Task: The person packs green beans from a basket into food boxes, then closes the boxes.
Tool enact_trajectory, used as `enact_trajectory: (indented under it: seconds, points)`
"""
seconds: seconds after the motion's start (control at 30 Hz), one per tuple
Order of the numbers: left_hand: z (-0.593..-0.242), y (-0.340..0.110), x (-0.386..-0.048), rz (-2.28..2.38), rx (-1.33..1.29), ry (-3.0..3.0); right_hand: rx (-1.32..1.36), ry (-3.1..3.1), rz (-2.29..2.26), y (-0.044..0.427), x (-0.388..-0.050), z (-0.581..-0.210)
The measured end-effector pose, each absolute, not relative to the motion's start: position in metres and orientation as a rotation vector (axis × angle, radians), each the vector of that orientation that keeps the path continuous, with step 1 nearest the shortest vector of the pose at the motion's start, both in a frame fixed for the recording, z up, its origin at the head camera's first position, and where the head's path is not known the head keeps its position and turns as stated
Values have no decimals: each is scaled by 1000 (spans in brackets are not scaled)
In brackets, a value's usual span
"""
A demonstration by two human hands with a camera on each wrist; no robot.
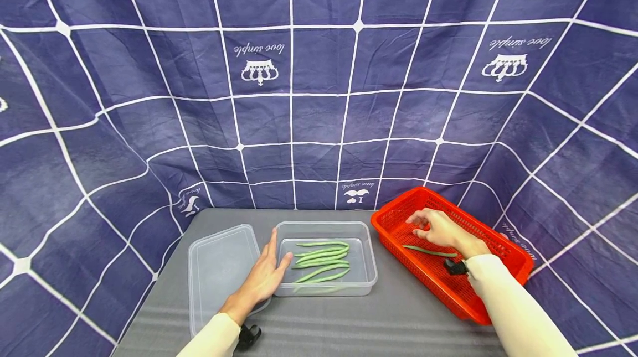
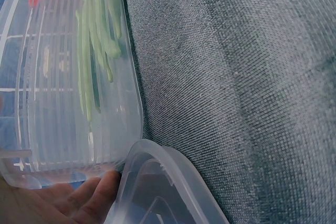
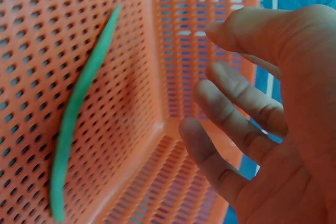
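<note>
My left hand [image 1: 266, 273] rests against the left side of a clear plastic container [image 1: 372, 268], its fingers fairly straight along the wall. Several green beans [image 1: 321, 257] lie side by side on the container's floor. Over the red basket [image 1: 503, 243] hovers my right hand [image 1: 438, 228], fingers loosely bent and nothing between them. A single green bean [image 3: 73, 114] lies on the basket's perforated bottom, apart from the right hand's fingertips [image 3: 194, 129] in the right wrist view.
A clear lid [image 1: 219, 268] lies on the grey table cloth [image 1: 339, 324] left of the container, partly under my left forearm. A blue curtain [image 1: 319, 119] with white lines hangs behind and at both sides. The basket stands angled at the right.
</note>
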State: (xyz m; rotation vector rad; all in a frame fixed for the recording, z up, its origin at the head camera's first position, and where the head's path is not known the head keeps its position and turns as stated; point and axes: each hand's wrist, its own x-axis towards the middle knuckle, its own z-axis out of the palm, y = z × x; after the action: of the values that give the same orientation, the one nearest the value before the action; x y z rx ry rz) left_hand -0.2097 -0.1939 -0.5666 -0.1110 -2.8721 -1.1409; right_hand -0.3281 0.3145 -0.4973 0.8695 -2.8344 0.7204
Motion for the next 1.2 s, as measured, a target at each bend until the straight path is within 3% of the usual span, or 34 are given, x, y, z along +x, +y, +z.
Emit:
enact_trajectory:
  seconds: [0.47, 0.83, 1.0, 1.2]
  points:
    - [-568, -194, -211, -1139, -116, -2864, 919, -2977, 858, 348, -324, -520]
    - [-566, -194, -211, -1151, -108, -2869, 951, -2975, 852, 401, -377, -610]
    - [-564, -194, -210, -1144, -113, -2856, 966, -2978, 906, 392, -369, -599]
    - [-565, -194, -210, -1140, -99, -2866, 948, -2997, 1007, 366, -340, -560]
